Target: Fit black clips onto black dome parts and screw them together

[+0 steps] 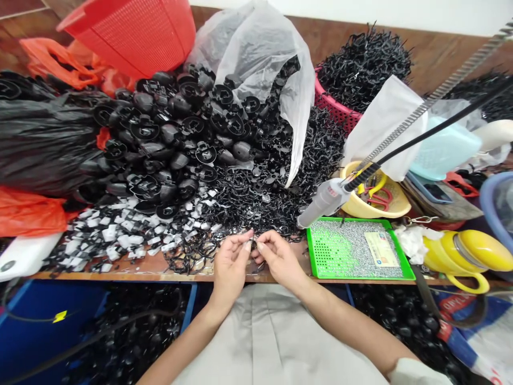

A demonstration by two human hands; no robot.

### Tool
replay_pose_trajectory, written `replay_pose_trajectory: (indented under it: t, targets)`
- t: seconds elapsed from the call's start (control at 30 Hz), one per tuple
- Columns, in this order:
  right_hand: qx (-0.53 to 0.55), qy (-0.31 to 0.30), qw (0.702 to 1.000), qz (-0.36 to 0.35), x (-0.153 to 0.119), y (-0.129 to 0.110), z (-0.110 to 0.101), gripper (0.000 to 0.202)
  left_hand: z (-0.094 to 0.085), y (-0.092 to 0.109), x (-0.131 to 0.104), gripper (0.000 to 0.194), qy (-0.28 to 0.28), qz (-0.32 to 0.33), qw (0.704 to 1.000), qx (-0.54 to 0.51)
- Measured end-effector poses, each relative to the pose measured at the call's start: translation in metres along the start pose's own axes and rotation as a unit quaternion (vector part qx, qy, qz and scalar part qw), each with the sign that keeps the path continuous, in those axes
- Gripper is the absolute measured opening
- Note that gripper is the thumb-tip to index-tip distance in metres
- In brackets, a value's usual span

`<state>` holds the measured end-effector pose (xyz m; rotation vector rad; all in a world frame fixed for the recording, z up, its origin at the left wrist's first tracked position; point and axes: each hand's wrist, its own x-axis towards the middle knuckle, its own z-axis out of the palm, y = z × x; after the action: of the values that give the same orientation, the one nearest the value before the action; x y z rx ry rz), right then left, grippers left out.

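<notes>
My left hand (232,264) and my right hand (278,259) meet over the front edge of the bench. Fingertips of both pinch a small dark part (253,244); most of it is covered, so its kind does not show. Just beyond lies a heap of thin black plastic pieces (256,206). Small white and black pieces (120,230) are spread to the left. Right of my hands sits a green tray (316,270) holding many tiny silvery pieces (340,230) and a paper card (380,248). A grey electric screwdriver (326,202) hangs above its far left corner.
Round black plastic housings (160,133) pile up behind, beside a clear plastic bag (260,48) and a red basket (136,37). A yellow bowl (395,206) with tools and a yellow mug (460,256) stand right. Blue bins (32,331) of black parts sit below the bench edge.
</notes>
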<state>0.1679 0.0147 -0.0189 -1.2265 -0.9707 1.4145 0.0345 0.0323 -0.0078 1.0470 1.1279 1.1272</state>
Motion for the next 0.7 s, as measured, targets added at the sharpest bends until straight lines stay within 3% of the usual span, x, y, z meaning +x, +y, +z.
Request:
replay_pose_trajectory:
  t: [0.13,0.23,0.37,0.47,0.6,0.7]
  targets:
    - [-0.1,0.039,0.99,-0.088,0.003,-0.005,-0.002,0.009,-0.002,-0.001,0.001,0.013,-0.018,-0.02,0.999,0.042]
    - [-0.172,0.032,0.973,-0.149,0.002,-0.009,-0.007,0.009,-0.008,0.002,0.004,0.012,-0.052,-0.039,0.993,0.1]
    - [-0.152,-0.005,0.975,-0.16,0.0,-0.011,-0.012,0.009,-0.012,0.008,0.006,0.013,-0.109,-0.051,0.986,0.113]
    - [-0.123,0.003,0.98,-0.159,0.003,-0.013,-0.015,0.007,-0.011,0.01,0.007,0.017,-0.121,-0.06,0.987,0.083]
    - [-0.166,0.066,0.971,-0.162,0.009,-0.015,-0.024,0.006,-0.015,0.009,0.01,0.018,-0.073,0.024,0.979,0.189]
    - [-0.21,0.06,0.966,-0.137,0.009,-0.015,-0.027,0.007,-0.02,0.009,0.014,0.035,-0.07,0.077,0.957,0.27]
